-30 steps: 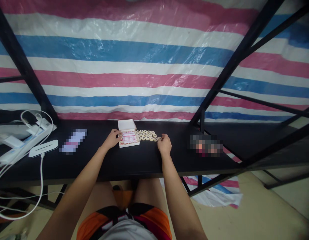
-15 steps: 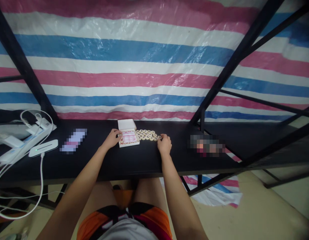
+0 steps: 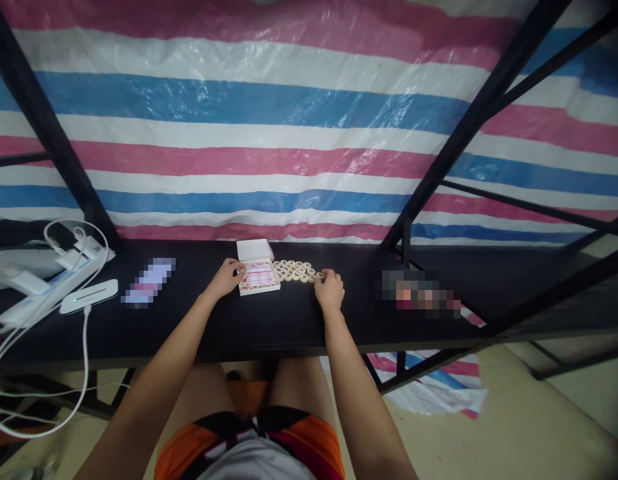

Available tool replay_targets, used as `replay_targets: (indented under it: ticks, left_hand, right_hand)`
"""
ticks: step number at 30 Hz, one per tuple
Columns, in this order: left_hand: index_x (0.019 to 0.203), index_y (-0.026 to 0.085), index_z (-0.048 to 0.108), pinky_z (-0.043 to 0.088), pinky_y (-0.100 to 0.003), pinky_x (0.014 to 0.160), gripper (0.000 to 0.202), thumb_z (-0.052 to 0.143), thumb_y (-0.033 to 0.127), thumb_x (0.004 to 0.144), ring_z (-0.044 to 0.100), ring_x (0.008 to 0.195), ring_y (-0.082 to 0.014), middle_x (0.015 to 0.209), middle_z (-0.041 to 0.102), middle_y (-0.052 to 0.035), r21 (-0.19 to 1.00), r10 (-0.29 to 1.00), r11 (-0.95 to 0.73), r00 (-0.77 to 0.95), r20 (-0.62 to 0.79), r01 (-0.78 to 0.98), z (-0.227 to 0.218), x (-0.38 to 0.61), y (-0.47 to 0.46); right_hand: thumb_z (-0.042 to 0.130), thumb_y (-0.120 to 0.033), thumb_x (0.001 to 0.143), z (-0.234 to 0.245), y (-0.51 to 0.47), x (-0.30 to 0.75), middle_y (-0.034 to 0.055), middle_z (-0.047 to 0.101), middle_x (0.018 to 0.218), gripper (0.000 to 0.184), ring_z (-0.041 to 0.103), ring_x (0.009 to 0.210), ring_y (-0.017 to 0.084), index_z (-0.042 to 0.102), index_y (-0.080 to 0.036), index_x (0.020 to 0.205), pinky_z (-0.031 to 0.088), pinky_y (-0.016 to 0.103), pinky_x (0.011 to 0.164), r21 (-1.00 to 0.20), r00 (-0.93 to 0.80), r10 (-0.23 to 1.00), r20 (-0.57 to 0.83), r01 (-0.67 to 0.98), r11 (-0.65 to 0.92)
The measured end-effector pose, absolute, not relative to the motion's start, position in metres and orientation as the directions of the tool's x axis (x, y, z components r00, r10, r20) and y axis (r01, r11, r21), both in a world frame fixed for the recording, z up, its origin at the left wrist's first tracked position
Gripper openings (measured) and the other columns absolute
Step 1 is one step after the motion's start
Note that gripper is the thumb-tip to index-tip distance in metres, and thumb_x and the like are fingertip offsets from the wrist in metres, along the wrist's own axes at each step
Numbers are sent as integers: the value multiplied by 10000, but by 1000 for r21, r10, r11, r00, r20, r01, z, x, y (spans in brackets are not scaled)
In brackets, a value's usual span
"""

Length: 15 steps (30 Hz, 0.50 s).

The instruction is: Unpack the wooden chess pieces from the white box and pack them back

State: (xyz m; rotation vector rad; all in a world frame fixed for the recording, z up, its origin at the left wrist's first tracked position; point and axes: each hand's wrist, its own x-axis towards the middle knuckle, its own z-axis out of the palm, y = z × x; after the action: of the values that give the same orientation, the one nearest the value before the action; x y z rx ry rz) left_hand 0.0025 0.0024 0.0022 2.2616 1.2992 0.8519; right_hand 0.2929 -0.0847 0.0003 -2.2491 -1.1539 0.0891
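Lying between hands (image 3: 330, 291): round pieces (image 3: 295, 275)

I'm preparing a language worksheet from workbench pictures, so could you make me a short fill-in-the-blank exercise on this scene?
1. The left hand is at the ____ edge of the open white box.
2. The round pieces lie ____ the box and the right hand.
3. The tabletop is ____ in colour.
4. The sheet behind it has pink, white and ____ stripes.

Missing words: left; between; black; blue.
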Motion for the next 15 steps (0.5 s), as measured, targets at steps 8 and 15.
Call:
replay_targets:
  ticks: [8,15]
  left_hand:
    - [1015,196,653,390,-386,1019,270,510,292,807,538,1053,-222,1105,503,-82,602,873,-486,381,304,634,3,3,1]
    - [989,183,661,376,-388,1030,256,525,279,795,544,1040,-225,1093,514,-83,607,870,-491,378,316,625,5,4,0]
  right_hand:
    - [519,-267,826,-3,-83,294,130,543,1144,336,528,1045,270,558,-180,1149,393,375,851,-541,607,762,227,729,-419]
    - [514,-239,823,-4,-84,295,132,514,1163,334,512,1054,266,558,-181,1149,397,373,847,-568,619,747,241,715,-409]
